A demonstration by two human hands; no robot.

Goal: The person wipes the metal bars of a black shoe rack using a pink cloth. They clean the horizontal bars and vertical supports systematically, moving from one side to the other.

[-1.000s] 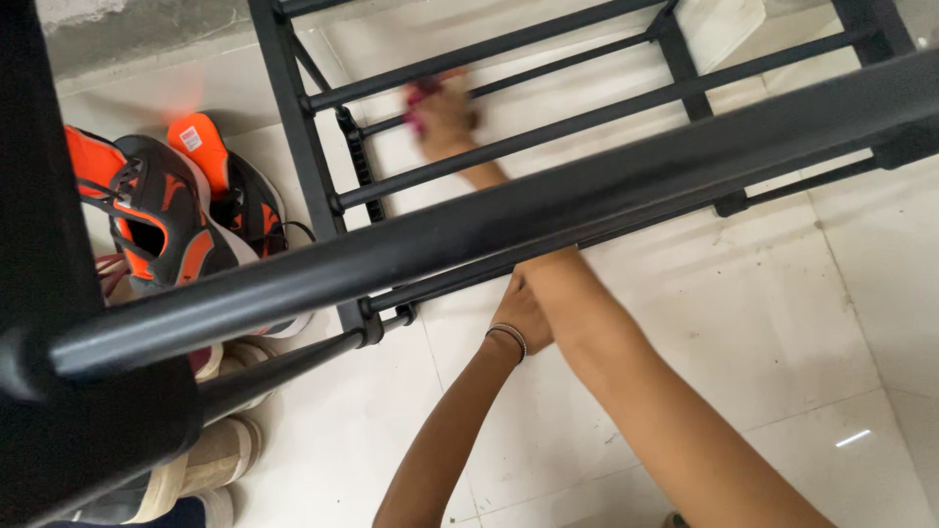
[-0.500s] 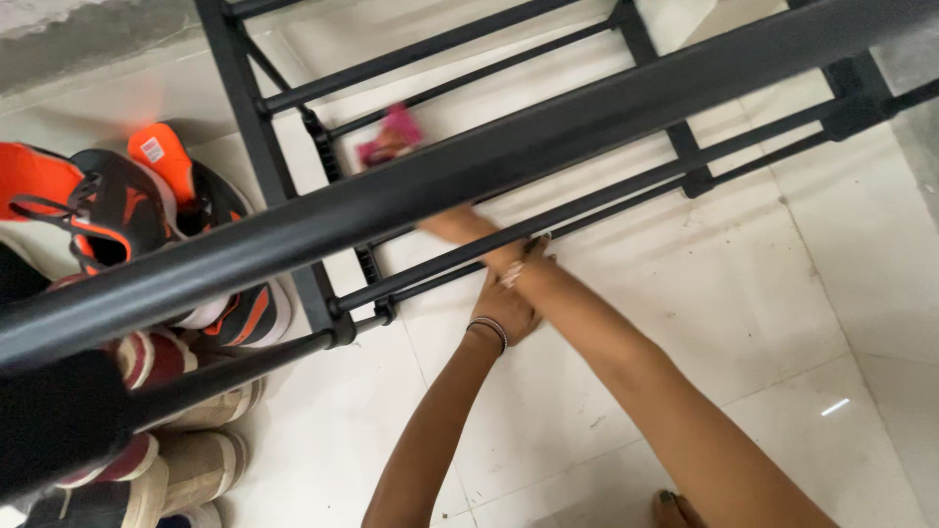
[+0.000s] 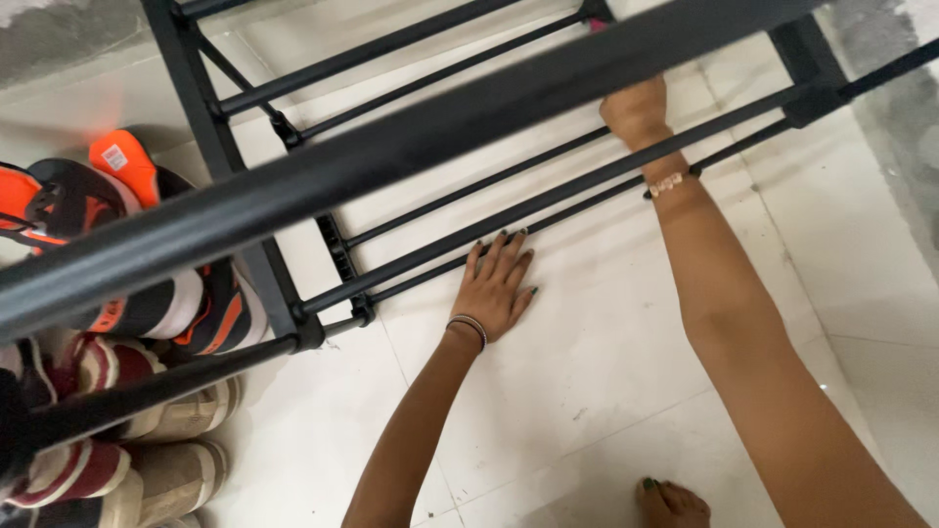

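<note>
Looking down through a black metal shoe rack, so its round tubes cross the whole shot and the thick top bar runs diagonally right over everything. Right hand is reached out between the rack's lower rails, arm nearly straight, a beaded bracelet at the wrist; the top bar hides the fingers, so I honestly can't tell if it's gripping anything, though a tiny bit of pink peeks out just past the bar above it. Left hand is flat on the white floor tiles, palm down, fingers spread and relaxed, holding nothing, fingertips with dark polish just touching the lowest front rail; thin bangles sit on that wrist. The rack's rails are smooth matte tubes joined by chunky plastic connectors at the corners. Tiles look glossy with some scuffs and grout lines. Left of the rack there's a pile of shoes: black and orange sneakers leaning against the frame, and beige and maroon ones lower down. Bare toes with green polish show at the bottom edge.
</note>
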